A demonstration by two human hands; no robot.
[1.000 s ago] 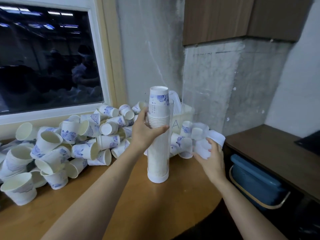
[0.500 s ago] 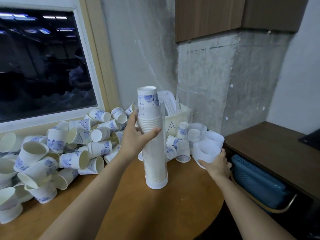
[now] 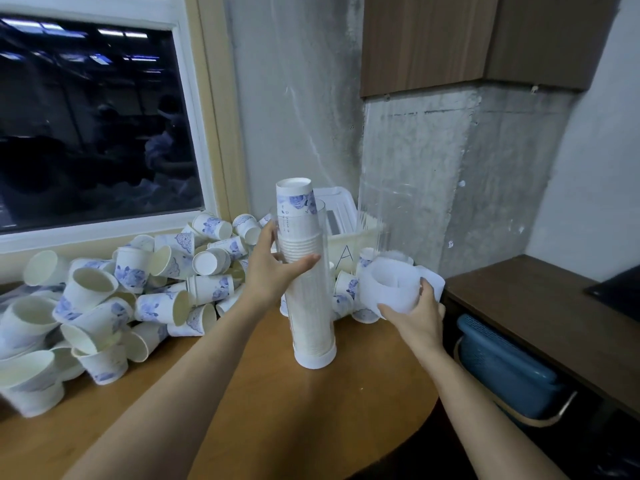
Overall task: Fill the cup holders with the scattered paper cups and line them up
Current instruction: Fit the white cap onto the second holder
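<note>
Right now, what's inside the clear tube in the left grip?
A nested stack of upside-down paper cups, top one poking out of the tube. Lower down the wall hazes them; the left grip covers part. Count unreadable.

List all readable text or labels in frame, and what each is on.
"A": handwritten on the front wall of the translucent bin.
Small print on the top paper cup of the stack: too blurred to read.
No other text is visible.

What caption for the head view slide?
Left hand steadies a cup-filled clear holder on the table; right hand grips a white plastic piece; loose cups piled left.
</note>
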